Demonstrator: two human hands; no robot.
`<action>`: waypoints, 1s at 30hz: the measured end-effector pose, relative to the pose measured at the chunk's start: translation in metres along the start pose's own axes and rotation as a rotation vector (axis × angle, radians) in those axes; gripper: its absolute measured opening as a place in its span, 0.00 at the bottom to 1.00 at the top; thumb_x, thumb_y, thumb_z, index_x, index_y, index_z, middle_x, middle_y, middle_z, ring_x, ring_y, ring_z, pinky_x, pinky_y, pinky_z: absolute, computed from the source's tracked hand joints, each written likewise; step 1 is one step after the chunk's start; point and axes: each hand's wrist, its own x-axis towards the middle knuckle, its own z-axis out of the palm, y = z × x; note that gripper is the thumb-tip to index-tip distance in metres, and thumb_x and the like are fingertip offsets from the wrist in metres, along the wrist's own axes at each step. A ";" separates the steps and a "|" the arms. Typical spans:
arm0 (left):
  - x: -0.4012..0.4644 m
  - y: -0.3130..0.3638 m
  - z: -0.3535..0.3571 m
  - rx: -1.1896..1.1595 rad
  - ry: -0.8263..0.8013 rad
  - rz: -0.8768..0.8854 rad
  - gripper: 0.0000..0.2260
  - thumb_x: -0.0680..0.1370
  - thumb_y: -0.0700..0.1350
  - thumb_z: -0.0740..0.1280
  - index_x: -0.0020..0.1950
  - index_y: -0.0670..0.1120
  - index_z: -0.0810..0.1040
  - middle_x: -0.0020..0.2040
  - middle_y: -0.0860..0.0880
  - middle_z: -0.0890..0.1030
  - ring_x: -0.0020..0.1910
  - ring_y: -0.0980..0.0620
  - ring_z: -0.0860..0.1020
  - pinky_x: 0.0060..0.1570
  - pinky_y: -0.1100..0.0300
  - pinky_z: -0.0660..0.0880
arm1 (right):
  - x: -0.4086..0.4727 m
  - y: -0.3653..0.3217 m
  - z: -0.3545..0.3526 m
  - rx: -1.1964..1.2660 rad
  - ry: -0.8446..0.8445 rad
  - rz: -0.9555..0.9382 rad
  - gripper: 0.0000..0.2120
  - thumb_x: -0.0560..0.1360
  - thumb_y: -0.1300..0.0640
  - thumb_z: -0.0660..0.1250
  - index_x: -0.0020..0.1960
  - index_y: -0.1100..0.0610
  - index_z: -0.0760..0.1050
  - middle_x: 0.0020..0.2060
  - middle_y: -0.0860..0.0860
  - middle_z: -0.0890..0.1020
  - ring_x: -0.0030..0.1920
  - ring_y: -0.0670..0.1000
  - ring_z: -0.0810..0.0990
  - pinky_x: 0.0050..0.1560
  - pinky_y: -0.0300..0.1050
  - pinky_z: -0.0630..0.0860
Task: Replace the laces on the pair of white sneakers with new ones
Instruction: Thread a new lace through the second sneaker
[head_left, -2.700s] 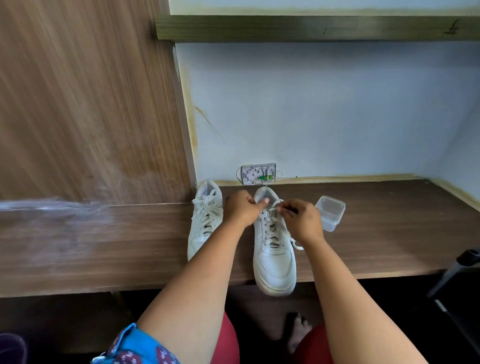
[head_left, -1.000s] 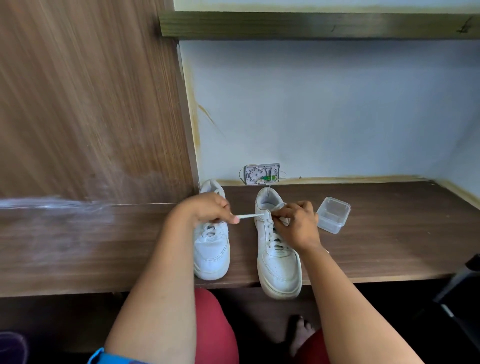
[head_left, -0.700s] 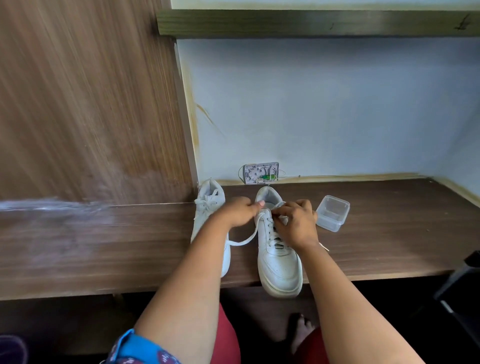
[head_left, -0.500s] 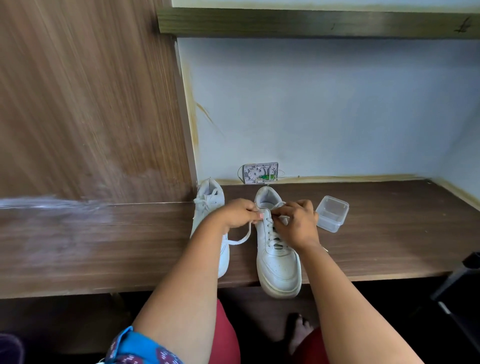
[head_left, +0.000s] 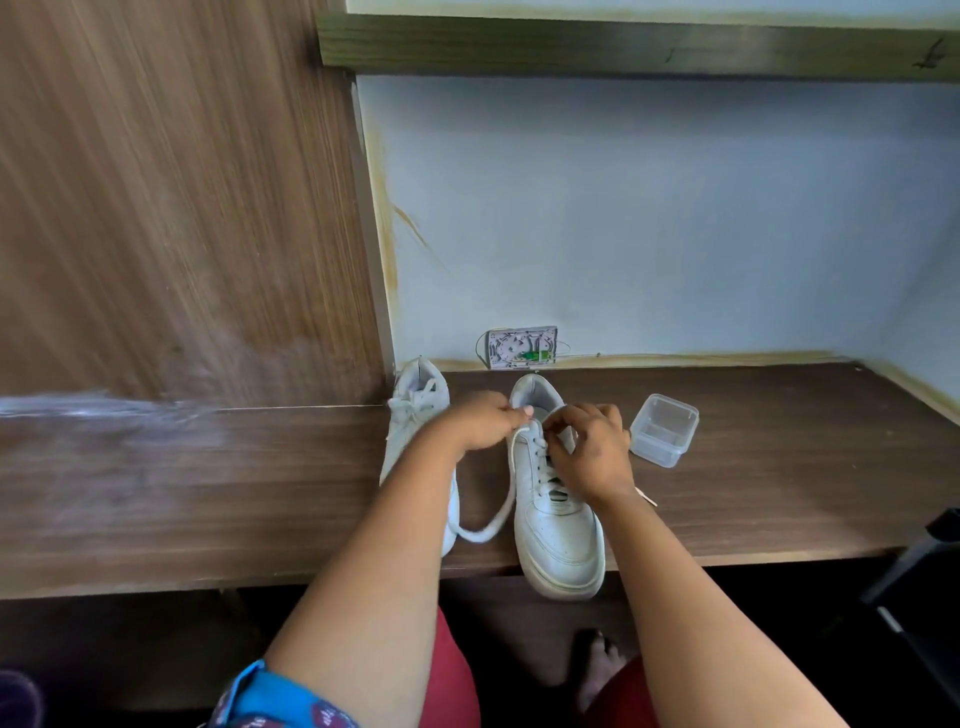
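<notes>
At frame centre, a white lace (head_left: 506, 499) is pinched by the left hand (head_left: 483, 421) and right hand (head_left: 589, 449), for threading the right sneaker (head_left: 558, 525).

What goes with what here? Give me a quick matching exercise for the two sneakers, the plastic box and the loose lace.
Things:
1. left sneaker
2. right sneaker
3. plastic box
4. loose lace

States:
A. toe overhangs the shelf edge
B. looped between the sneakers
C. partly hidden by the left arm
D. clear, no lid, right of the hands

Pairs: 1-C, 2-A, 3-D, 4-B
</notes>
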 end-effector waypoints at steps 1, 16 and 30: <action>0.005 0.001 0.010 -0.010 0.038 0.013 0.14 0.80 0.55 0.62 0.51 0.45 0.76 0.55 0.45 0.80 0.56 0.46 0.77 0.54 0.56 0.71 | 0.001 0.000 0.001 0.059 0.006 0.024 0.04 0.72 0.57 0.69 0.44 0.48 0.79 0.46 0.42 0.80 0.55 0.52 0.69 0.54 0.52 0.69; 0.007 -0.014 0.026 -0.149 0.014 0.022 0.08 0.79 0.49 0.67 0.44 0.46 0.76 0.40 0.52 0.75 0.43 0.53 0.73 0.43 0.62 0.68 | 0.006 0.003 -0.006 0.005 -0.228 -0.111 0.26 0.70 0.72 0.56 0.64 0.56 0.76 0.58 0.53 0.76 0.57 0.58 0.71 0.57 0.42 0.64; -0.008 -0.046 -0.043 0.178 0.106 -0.044 0.04 0.78 0.45 0.67 0.45 0.45 0.77 0.46 0.47 0.77 0.46 0.49 0.75 0.45 0.62 0.68 | 0.008 0.003 -0.016 0.100 -0.097 -0.034 0.10 0.77 0.63 0.61 0.53 0.58 0.79 0.51 0.51 0.77 0.48 0.50 0.76 0.51 0.39 0.71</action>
